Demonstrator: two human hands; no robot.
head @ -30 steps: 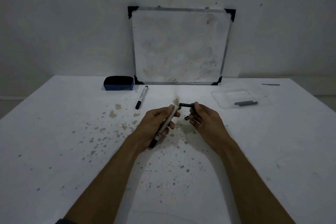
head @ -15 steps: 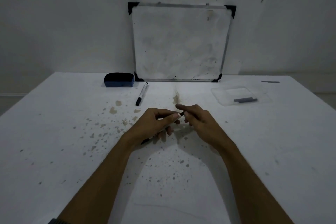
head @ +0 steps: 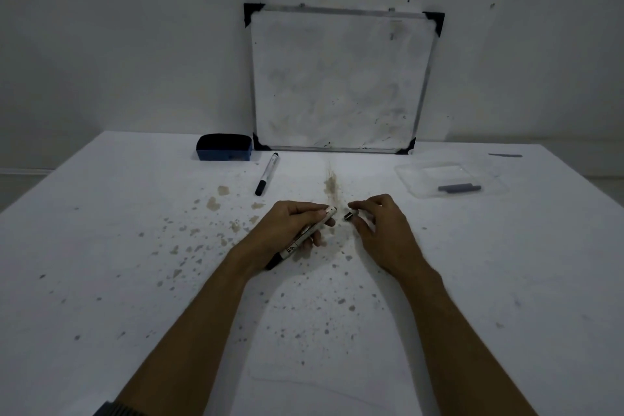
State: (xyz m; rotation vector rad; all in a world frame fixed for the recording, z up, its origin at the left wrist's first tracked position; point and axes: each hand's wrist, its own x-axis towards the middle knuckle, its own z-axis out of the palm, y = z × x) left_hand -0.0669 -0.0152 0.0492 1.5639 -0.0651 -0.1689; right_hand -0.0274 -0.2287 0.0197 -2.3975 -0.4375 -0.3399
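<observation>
My left hand (head: 290,226) grips a white marker barrel (head: 305,236) above the middle of the stained white table (head: 101,246); its open end points right and its black end sticks out under my wrist. Just to the right, my right hand (head: 381,230) pinches a small dark end piece (head: 350,215) between thumb and fingertips, a short gap away from the barrel's open end. No dark rod is visible outside the barrel.
A second marker (head: 267,173) lies farther back, left of centre. A blue eraser (head: 224,147) sits by a smudged whiteboard (head: 341,81) leaning on the wall. A clear plastic tray (head: 422,176) at right holds a grey stick (head: 458,188). Another thin grey piece (head: 504,155) lies far right.
A second ago my right hand held a dark rod at the barrel's open end. The hands came together, and now they are slightly apart, with only a small dark piece in my right fingers.
</observation>
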